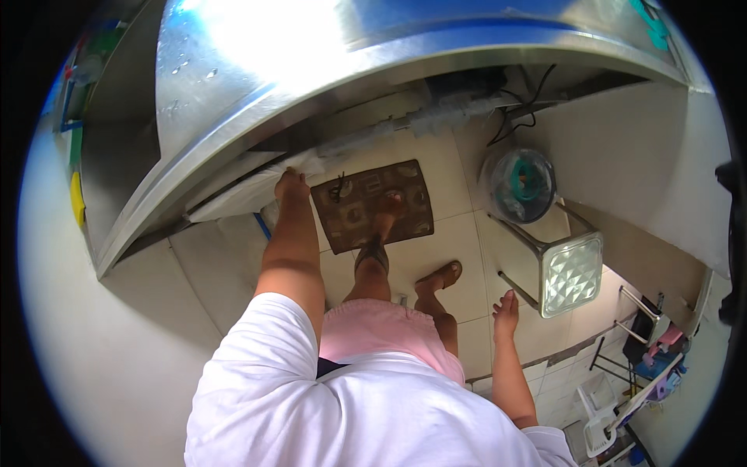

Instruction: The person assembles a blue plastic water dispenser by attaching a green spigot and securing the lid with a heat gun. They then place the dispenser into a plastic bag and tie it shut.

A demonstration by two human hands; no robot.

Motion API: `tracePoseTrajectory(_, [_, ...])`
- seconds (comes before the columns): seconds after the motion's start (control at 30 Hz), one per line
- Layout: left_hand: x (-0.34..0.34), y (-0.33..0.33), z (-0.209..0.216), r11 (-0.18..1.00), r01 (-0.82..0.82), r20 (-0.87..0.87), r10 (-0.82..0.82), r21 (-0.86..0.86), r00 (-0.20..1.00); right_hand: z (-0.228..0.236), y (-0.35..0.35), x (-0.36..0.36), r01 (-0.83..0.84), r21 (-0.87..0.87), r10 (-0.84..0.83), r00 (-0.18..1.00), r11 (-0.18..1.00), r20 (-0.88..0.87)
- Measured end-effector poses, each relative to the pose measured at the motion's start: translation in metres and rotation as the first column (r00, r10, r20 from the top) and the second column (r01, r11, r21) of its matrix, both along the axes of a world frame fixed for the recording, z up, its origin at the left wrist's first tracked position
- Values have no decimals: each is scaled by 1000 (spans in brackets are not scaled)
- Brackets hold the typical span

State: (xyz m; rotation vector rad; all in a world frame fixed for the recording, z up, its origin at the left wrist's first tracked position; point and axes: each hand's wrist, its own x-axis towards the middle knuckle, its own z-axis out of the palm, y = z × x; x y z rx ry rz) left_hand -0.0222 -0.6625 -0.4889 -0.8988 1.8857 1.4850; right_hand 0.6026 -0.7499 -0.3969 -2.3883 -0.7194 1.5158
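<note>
Under the front edge of the steel counter (233, 101), my left hand (291, 185) reaches down with its fingers curled at the edge of a white plastic sheet (257, 185). Its fingertips are partly hidden there. My right hand (506, 308) hangs low on the right with nothing in it, the fingers loosely apart. Close by it stands a metal stool (572, 274) with a quilted-pattern seat, which the hand does not touch. One of my feet rests on a brown patterned mat (350, 229); the other, in a brown sandal (443, 275), is on the tiles.
A clear round container (498, 191) with something green inside stands beyond the stool. Black cables (521, 124) dangle beneath the counter. At lower right are a white plastic chair (597, 416) and other metal-legged furniture. Water drops lie on the steel top.
</note>
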Motion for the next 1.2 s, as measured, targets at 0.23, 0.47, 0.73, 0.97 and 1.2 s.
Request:
tracePoseTrajectory(0.23, [4, -12, 18, 997, 44, -14, -45, -65, 999, 22, 15, -46, -263, 119, 256, 964, 957, 76])
tracePoseTrajectory(0.47, [-1, -41, 38, 994, 70, 14, -72, 89, 997, 38, 58, -135, -571, 233, 557, 821, 787, 129])
tracePoseTrajectory(0.73, [-4, -50, 35, 952, 216, -119, -194, 217, 974, -5, 144, -410, -851, 394, 931, 363, 349, -40])
tracePoseTrajectory(0.97, [-15, -61, 42, 900, 139, -46, -132, 412, 990, -54, 155, -525, -799, 352, 874, 447, 487, -194])
tracePoseTrajectory(1.2, [-24, -91, -7, 638, 254, -177, -184, 727, 967, -57, 196, -502, -659, 309, 723, 666, 686, -183])
